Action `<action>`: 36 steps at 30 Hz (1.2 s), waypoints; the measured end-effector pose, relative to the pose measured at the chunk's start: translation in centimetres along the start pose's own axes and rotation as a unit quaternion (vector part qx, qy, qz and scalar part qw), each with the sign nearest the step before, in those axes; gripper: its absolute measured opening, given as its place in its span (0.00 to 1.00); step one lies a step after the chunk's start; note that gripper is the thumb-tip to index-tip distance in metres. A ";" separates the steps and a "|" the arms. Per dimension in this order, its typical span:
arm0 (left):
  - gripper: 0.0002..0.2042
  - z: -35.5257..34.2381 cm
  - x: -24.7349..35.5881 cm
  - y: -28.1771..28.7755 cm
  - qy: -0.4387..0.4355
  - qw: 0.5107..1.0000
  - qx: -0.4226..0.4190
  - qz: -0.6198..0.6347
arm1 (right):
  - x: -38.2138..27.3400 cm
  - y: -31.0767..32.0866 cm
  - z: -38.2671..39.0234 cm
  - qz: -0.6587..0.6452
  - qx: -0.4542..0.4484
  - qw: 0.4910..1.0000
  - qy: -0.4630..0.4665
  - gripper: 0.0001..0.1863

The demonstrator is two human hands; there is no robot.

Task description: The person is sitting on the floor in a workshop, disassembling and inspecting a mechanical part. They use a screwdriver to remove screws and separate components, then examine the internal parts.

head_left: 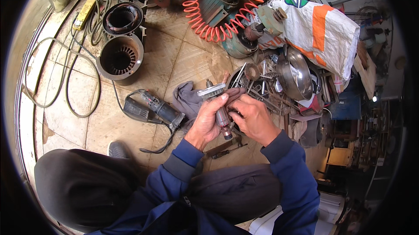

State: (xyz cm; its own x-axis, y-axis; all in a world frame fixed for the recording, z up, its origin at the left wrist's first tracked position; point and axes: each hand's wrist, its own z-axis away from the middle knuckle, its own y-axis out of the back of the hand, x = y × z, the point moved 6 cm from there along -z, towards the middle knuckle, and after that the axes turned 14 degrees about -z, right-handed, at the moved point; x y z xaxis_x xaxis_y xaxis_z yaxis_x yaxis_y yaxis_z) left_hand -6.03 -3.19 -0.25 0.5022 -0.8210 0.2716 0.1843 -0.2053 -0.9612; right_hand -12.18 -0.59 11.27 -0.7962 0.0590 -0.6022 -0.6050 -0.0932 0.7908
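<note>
My left hand (204, 123) is closed round a motor armature (223, 119), with copper-coloured windings and a dark tip at its lower end. At the armature's upper end sit a pale metal plate and a gear-like ring (212, 91), with a short shaft sticking up. Just to the right, my right hand (257, 119) is closed, fingers bent, on a brownish rag (234, 93) beside the armature. What its fingertips touch is partly hidden. Below the hands lies a grey cloth (183, 96) on the tiled floor. A disassembled power tool body (165, 110) with a cord rests left of it.
Two motor stators (120, 58) stand at the left, near looped cables (67, 75) and a yellow power strip (84, 13). A coiled orange air hose (205, 32) crosses the back. At right are a metal bowl (293, 73), heaped tools (262, 80) and a white sack (325, 29).
</note>
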 end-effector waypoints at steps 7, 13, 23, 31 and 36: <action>0.18 0.5 1.3 0.0 -0.053 0.988 0.038 -0.137 | -0.3 1.5 -0.1 -0.035 0.064 0.996 -0.060 0.10; 0.16 1.0 3.0 0.4 -0.151 0.892 0.092 -0.416 | -0.2 3.7 0.1 -0.067 0.172 0.979 -0.086 0.08; 0.13 1.2 3.3 -0.9 -0.150 0.909 0.090 -0.379 | 1.2 3.1 0.6 -0.139 0.113 0.977 -0.119 0.10; 0.09 0.8 2.2 -0.6 -0.081 0.935 0.069 -0.340 | 0.8 2.5 0.4 -0.143 0.098 0.982 -0.070 0.08; 0.09 1.0 3.0 -0.2 -0.108 0.905 0.114 -0.395 | 1.1 2.3 0.6 -0.139 0.108 0.982 -0.074 0.09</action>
State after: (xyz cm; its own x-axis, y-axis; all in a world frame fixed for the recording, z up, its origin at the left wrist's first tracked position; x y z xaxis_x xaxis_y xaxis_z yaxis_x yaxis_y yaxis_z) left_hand -3.68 -5.04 0.79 0.2857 -0.3373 0.8970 0.7151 -0.5481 -0.4339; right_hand -14.43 -0.18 12.51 -0.5835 0.1980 -0.7876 -0.7736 0.1598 0.6132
